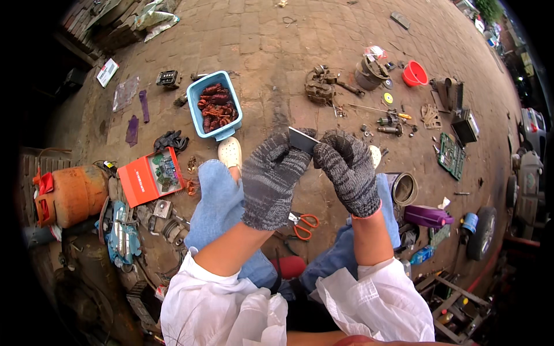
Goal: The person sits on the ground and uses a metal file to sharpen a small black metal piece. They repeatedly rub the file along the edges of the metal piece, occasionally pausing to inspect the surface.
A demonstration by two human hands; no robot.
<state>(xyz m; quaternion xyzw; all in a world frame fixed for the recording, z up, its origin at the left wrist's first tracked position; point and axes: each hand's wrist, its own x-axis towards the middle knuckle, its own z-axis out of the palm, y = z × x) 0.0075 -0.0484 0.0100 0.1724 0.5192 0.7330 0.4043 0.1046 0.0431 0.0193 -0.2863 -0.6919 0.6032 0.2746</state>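
The gloves (pixel 271 193) are mottled grey, the flat piece (pixel 301 140) dark grey.

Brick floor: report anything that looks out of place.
At upper left, crumpled clear plastic and two purple strips lie loose, like litter. At upper right, small metal parts look scattered, not contained.

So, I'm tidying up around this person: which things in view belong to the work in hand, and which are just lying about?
In hand:
- dark flat piece, held between the gloved left hand and right hand

Apparently lying about, untouched by either hand:
- blue basin
- red bucket
- orange cylinder
- purple container
- green tool case
- scissors
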